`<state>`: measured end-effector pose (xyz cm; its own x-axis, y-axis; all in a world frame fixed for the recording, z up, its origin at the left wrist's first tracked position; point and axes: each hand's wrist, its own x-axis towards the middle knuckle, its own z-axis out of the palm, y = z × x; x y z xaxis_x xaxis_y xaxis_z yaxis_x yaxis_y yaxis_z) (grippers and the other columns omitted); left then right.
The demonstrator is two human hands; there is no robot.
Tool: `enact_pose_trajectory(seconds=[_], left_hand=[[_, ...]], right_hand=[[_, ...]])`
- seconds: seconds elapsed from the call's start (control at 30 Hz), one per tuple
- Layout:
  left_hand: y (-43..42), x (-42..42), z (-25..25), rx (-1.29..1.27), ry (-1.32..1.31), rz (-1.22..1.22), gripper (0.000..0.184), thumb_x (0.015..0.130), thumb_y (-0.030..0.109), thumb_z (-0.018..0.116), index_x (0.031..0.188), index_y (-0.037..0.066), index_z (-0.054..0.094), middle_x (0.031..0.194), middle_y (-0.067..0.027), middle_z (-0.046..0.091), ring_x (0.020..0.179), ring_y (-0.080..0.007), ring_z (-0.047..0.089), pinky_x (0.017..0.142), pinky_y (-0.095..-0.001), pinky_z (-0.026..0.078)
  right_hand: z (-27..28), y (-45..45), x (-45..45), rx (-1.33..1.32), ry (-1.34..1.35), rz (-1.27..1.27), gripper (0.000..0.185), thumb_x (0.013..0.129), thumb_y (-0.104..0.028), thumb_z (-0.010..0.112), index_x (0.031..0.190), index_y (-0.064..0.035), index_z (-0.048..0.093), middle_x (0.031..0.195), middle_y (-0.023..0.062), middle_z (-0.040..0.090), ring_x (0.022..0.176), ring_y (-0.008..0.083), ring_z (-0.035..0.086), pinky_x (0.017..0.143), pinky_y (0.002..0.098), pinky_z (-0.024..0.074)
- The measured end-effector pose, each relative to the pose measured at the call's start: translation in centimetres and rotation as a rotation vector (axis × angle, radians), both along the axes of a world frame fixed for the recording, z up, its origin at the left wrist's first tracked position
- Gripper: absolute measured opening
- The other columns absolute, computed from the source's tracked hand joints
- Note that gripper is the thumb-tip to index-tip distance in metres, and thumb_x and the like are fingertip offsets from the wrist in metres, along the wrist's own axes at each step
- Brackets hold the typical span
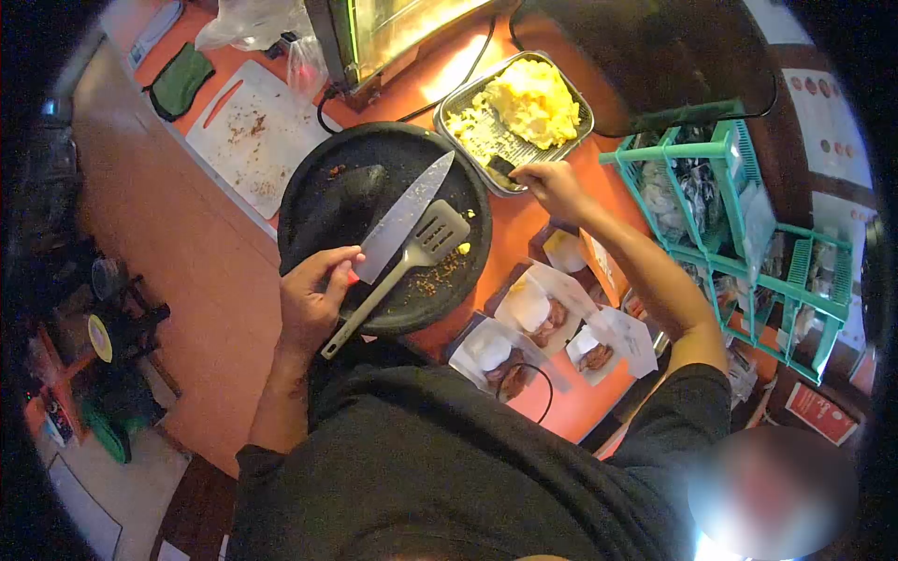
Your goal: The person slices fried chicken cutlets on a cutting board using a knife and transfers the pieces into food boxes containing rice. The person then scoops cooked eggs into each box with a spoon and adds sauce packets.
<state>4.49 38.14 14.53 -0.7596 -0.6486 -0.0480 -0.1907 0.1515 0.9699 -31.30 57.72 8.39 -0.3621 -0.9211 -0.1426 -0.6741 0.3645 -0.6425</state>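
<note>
My left hand (316,294) is closed around the red handle of a large kitchen knife (408,220), its blade pointing up and away over a round black stone mortar (304,201). A beige slotted spatula (402,262) lies across the mortar, its handle end near my left wrist. Crumbs and yellow bits stick to the mortar, where a dark pestle-like lump (360,190) sits. My right hand (554,192) is closed on a small dark tool (502,166) at the near edge of a metal tray (582,131). Yellow, mashed-looking food (535,101) is heaped in the tray; the tool's working end is unclear.
Several open paper boxes (538,304) with white rice and brown meat stand below the tray. A stained white cutting board (253,140) lies left, near a green cloth (181,82). A teal rack (692,187) holds plastic packs at right. A lit glass case (402,33) stands behind.
</note>
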Motion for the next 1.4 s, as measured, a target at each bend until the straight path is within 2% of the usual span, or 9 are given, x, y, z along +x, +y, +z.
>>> enact_pose_trajectory(seconds=[0.23,0.33,0.63,0.77,1.0,1.17,1.3,1.37,1.4], left_hand=[[0.3,-0.2,0.6,0.002,-0.027,-0.011,0.016,0.09,0.003,0.055,0.101,-0.002,0.066,0.09,-0.0104,0.069,0.078,-0.0138,0.065,0.073,-0.0268,0.052],[0.4,-0.2,0.7,-0.01,-0.025,-0.01,0.016,0.09,0.003,0.055,0.1,-0.002,0.066,0.09,-0.0104,0.069,0.078,-0.0141,0.065,0.073,-0.0272,0.052],[1.0,0.7,1.3,-0.017,-0.02,-0.023,0.017,0.09,0.004,0.054,0.101,-0.002,0.066,0.091,-0.0113,0.069,0.083,-0.016,0.065,0.077,-0.0282,0.051],[1.5,2.2,0.8,0.065,-0.001,-0.051,0.017,0.091,0.002,0.053,0.102,-0.005,0.065,0.094,-0.0109,0.069,0.087,-0.0159,0.064,0.079,-0.0285,0.05],[0.8,5.6,0.3,-0.05,0.052,-0.287,0.02,0.094,0.002,0.048,0.107,-0.004,0.063,0.096,-0.0127,0.067,0.089,-0.0177,0.064,0.08,-0.03,0.051],[2.9,6.6,2.4,-0.059,0.033,-0.39,0.019,0.092,0.0,0.052,0.106,-0.004,0.064,0.094,-0.0114,0.068,0.09,-0.0152,0.063,0.079,-0.0285,0.051],[12.0,2.6,5.9,-0.425,0.307,-0.926,0.019,0.088,0.005,0.057,0.105,0.0,0.064,0.1,-0.0146,0.066,0.095,-0.0229,0.065,0.079,-0.0312,0.051],[19.2,1.1,7.7,-0.245,0.259,-1.109,0.025,0.085,0.007,0.059,0.11,0.002,0.062,0.109,-0.0159,0.064,0.101,-0.0271,0.063,0.083,-0.0337,0.052],[23.5,0.3,7.0,0.08,0.229,-1.145,0.028,0.086,0.007,0.057,0.114,0.002,0.06,0.11,-0.0147,0.064,0.103,-0.0245,0.062,0.085,-0.0335,0.052]], right_hand=[[0.5,-0.2,-2.0,0.089,-0.178,-0.154,0.018,0.086,-0.014,0.062,0.099,-0.0036,0.069,0.077,0.0089,0.069,0.073,0.0154,0.065,0.066,0.0309,0.0516],[-0.1,0.3,-3.0,0.136,-0.588,-0.384,0.019,0.089,-0.019,0.061,0.103,-0.0071,0.069,0.07,-0.001,0.059,0.059,0.006,0.051,0.052,0.0217,0.0435],[-0.5,1.7,-3.6,-0.045,-1.174,-0.554,0.026,0.09,-0.018,0.061,0.113,-0.003,0.061,0.079,-0.0043,0.056,0.061,0.0035,0.047,0.049,0.0162,0.0374],[5.0,4.6,-1.0,-0.342,-1.192,-0.512,0.023,0.093,-0.017,0.056,0.112,-0.0026,0.058,0.086,-0.0024,0.058,0.06,0.0017,0.046,0.053,0.0154,0.0395],[16.0,19.6,13.2,-0.707,-0.92,-1.023,0.024,0.094,-0.02,0.054,0.112,-0.0035,0.057,0.085,-0.0019,0.057,0.058,0.0027,0.041,0.048,0.0165,0.035],[14.4,29.9,25.5,-0.871,-0.868,-1.476,0.029,0.094,-0.017,0.052,0.117,-0.0004,0.056,0.089,0.0025,0.061,0.062,0.0053,0.047,0.053,0.0186,0.0428],[9.7,35.3,32.4,-1.018,-0.864,-1.59,0.028,0.093,-0.014,0.052,0.117,0.0001,0.056,0.093,0.0062,0.063,0.064,0.0068,0.051,0.055,0.02,0.0453],[8.4,36.7,34.2,-1.075,-0.82,-1.724,0.027,0.092,-0.012,0.053,0.117,0.0003,0.057,0.095,0.0081,0.065,0.065,0.008,0.051,0.056,0.0207,0.0461],[7.4,37.6,34.7,-1.099,-0.812,-1.775,0.027,0.092,-0.011,0.054,0.116,0.0005,0.057,0.094,0.0087,0.065,0.065,0.0087,0.052,0.057,0.0216,0.0467]])
